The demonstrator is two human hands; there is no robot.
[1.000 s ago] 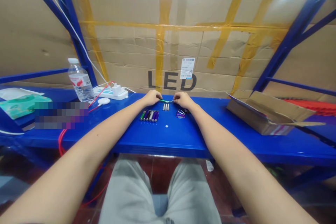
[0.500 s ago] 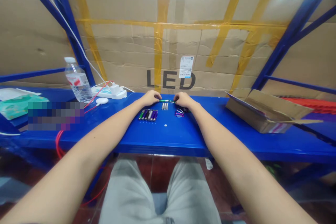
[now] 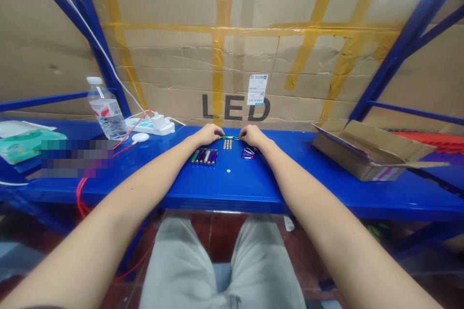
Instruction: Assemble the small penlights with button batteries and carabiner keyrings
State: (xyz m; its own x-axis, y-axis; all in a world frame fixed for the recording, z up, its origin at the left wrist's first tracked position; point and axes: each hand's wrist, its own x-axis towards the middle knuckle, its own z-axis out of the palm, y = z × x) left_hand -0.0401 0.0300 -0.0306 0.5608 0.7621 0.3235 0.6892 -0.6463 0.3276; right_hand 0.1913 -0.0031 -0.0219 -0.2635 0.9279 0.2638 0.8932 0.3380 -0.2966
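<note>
Both my hands rest at the back of the blue shelf (image 3: pixel 253 188), fingers curled. My left hand (image 3: pixel 209 133) and my right hand (image 3: pixel 251 135) pinch the two ends of a thin green pen-like tube (image 3: pixel 229 138) held level between them. Just in front of the tube lies a small cluster of button cells (image 3: pixel 227 144). A row of several small coloured tubes (image 3: pixel 205 156) lies below my left hand. A little heap of coloured clips (image 3: pixel 248 153) lies below my right hand. One lone button cell (image 3: pixel 228 171) sits nearer to me.
A water bottle (image 3: pixel 106 111), a white power strip (image 3: pixel 150 126) with a red cable (image 3: pixel 84 188) and a green packet (image 3: pixel 25 142) stand at the left. An open cardboard box (image 3: pixel 366 152) lies at the right. A taped cardboard sheet marked LED (image 3: pixel 235 58) closes the back.
Both hands stay on the green tube; only the view has shifted slightly, so everything sits a little lower and to the left in the earlier frames.
</note>
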